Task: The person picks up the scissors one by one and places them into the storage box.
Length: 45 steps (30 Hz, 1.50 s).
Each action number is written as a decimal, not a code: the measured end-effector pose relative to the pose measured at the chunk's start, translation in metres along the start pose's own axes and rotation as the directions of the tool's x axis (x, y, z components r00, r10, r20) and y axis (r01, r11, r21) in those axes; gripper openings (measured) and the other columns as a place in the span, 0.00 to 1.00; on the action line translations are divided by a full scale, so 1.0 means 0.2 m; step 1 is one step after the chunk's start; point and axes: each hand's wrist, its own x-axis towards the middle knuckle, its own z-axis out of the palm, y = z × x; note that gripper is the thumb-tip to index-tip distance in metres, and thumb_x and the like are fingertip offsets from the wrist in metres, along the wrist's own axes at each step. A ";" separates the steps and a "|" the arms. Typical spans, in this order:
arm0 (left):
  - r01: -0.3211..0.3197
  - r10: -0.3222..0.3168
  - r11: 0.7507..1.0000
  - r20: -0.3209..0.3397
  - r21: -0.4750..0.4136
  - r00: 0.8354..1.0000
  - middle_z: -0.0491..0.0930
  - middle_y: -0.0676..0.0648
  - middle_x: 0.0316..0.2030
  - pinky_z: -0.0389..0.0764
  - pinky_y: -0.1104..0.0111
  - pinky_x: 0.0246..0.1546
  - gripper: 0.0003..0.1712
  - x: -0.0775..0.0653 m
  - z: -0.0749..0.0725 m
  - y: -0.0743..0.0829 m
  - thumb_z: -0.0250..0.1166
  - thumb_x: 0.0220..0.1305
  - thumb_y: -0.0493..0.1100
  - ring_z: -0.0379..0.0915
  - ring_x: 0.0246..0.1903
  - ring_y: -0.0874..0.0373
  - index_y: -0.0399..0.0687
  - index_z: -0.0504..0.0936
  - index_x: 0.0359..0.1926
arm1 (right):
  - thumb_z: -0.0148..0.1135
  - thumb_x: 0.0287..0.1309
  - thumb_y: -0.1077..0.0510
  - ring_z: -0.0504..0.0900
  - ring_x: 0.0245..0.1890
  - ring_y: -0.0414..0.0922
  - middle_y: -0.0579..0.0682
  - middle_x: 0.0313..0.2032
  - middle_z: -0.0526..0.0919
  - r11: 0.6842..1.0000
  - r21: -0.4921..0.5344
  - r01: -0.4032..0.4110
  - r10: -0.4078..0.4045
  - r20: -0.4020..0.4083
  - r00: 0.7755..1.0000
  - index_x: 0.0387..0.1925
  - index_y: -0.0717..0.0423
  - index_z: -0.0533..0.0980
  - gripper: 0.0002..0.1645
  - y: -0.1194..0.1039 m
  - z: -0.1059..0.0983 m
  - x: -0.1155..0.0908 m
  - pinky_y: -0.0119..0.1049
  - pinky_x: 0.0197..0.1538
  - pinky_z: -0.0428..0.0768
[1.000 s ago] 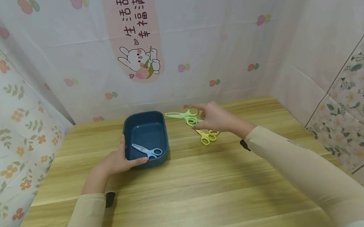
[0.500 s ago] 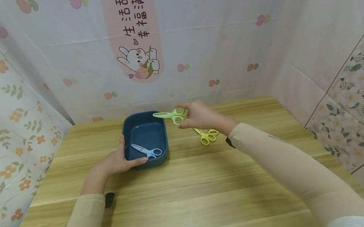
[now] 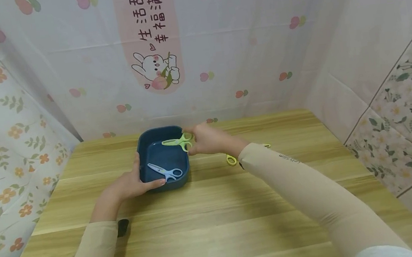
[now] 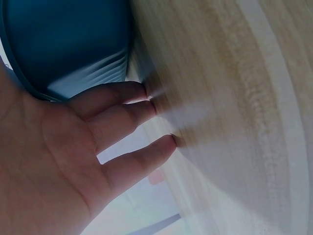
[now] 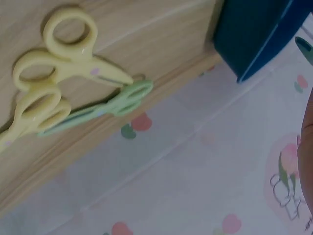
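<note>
My right hand pinches light green scissors by their handles. Their blades point left over the dark blue box. Inside the box, near its front, lie pale blue scissors. At the box's front left corner is my left hand, its thumb along the front rim and its other fingers outside the left wall. The left wrist view shows extended fingers with tips touching the table. The right wrist view has only part of my right hand at its edge.
Yellow scissors, a second yellow pair and another green pair lie on the wooden table right of the box. My right forearm partly covers them in the head view. A patterned curtain hangs behind.
My right hand has carried the green scissors left, from beside the box to over its inside. My left hand and the box stay in place.
</note>
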 end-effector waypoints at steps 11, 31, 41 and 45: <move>0.006 -0.006 1.000 0.007 0.005 1.000 0.56 0.21 0.69 0.70 0.40 0.60 0.81 0.00 0.00 0.00 0.55 0.44 0.87 0.66 0.63 0.31 0.45 0.14 0.73 | 0.73 0.51 0.49 0.72 0.22 0.39 0.48 0.36 0.83 0.997 -0.070 -0.045 0.046 0.013 0.999 0.68 0.59 0.67 0.45 -0.03 0.16 0.08 0.29 0.30 0.72; 0.000 0.000 1.000 -0.003 0.016 1.000 0.56 0.21 0.68 0.71 0.40 0.59 0.80 -0.01 0.01 0.00 0.54 0.46 0.86 0.66 0.63 0.30 0.45 0.14 0.72 | 0.74 0.50 0.46 0.77 0.41 0.43 0.49 0.54 0.82 0.980 -0.011 -0.199 0.199 0.039 0.979 0.66 0.54 0.71 0.43 -0.07 0.28 0.14 0.33 0.40 0.77; -0.002 0.002 1.000 -0.006 0.016 1.000 0.56 0.20 0.68 0.70 0.40 0.59 0.80 -0.01 0.00 0.01 0.54 0.47 0.86 0.66 0.63 0.29 0.46 0.13 0.72 | 0.74 0.50 0.46 0.76 0.55 0.42 0.50 0.63 0.77 0.976 -0.035 -0.217 0.218 0.032 0.975 0.66 0.53 0.71 0.43 -0.09 0.31 0.16 0.40 0.62 0.76; 0.000 0.000 1.000 -0.005 0.014 1.000 0.57 0.21 0.68 0.71 0.40 0.59 0.80 -0.01 0.00 0.01 0.55 0.46 0.86 0.66 0.63 0.30 0.46 0.13 0.72 | 0.74 0.51 0.46 0.75 0.56 0.42 0.50 0.64 0.76 0.975 -0.023 -0.221 0.222 0.024 0.975 0.69 0.51 0.68 0.45 -0.08 0.31 0.16 0.39 0.64 0.75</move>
